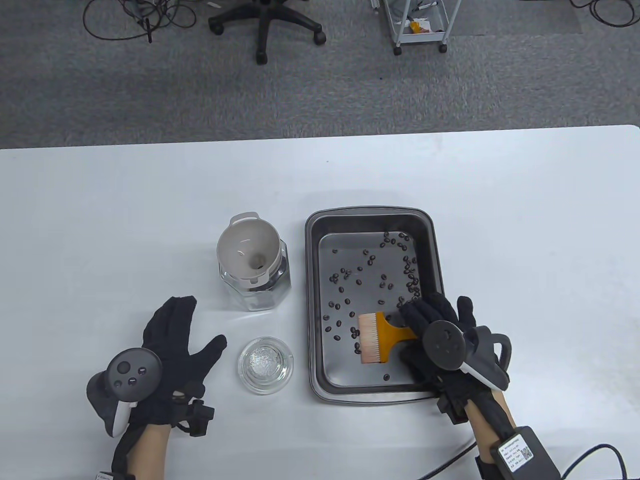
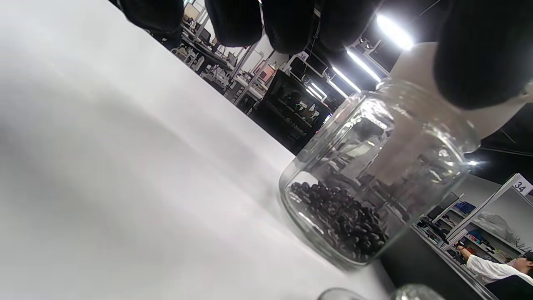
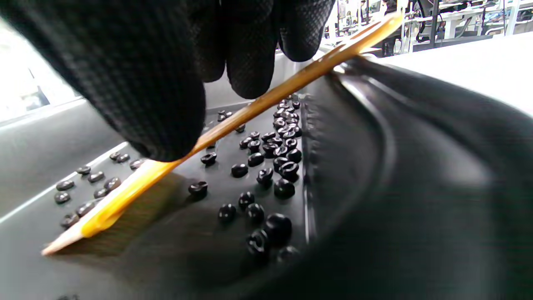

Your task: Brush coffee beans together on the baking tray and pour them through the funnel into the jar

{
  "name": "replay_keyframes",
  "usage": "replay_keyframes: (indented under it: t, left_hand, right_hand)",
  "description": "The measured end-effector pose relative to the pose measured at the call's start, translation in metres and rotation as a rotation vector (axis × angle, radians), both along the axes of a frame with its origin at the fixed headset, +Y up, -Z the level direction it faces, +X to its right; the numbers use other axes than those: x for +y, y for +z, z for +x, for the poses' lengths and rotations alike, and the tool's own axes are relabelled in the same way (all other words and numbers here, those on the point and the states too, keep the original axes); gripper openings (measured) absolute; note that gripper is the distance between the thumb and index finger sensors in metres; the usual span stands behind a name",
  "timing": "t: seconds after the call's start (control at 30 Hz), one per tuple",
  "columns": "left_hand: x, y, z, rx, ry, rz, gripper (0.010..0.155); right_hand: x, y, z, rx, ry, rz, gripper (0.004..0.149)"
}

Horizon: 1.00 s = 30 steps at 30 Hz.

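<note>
1. The right hand grips the handle of an orange flat brush with pale bristles, its bristles down inside the dark metal baking tray; dark coffee beans lie scattered across the tray floor, thicker toward its right wall.
2. The left hand rests flat on the white table, fingers spread, holding nothing; a white funnel sits in the clear glass jar just left of the tray; a round glass lid lies near the jar.

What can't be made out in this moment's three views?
- Brush handle end: table view, covered by the right hand.
- Funnel spout: inside the jar, blurred in the left wrist view.
- Left hand fingers: left wrist view, cut off by the top edge.
- Tray near-right corner: table view, under the right hand.
</note>
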State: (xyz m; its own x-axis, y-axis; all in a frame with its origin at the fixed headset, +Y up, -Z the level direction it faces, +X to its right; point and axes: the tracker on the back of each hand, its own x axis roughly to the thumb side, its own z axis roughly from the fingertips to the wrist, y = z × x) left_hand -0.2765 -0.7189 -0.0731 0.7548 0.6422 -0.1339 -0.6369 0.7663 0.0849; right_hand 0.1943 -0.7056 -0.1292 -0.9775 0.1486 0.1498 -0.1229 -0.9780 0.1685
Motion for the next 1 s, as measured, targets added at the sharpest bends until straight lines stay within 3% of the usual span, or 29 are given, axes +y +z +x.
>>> replay_keyframes:
  t: [0.37, 0.63, 1.0]
  left_hand:
    - [-0.023, -0.006, -0.010, -0.024, 0.052, -0.048, 0.089]
    - [-0.020, -0.007, -0.017, -0.039, 0.081, -0.044, 0.089]
    - [-0.021, -0.008, -0.018, -0.082, 0.137, -0.053, 0.086]
  right_hand:
    - [-0.003, -0.003, -0.003, -0.012, 0.011, -0.031, 0.062]
    - [-0.006, -0.005, -0.011, -0.004, 0.091, -0.036, 0.054]
    - [0.012, 0.002, -0.006, 0.018, -0.003, 0.037, 0.048]
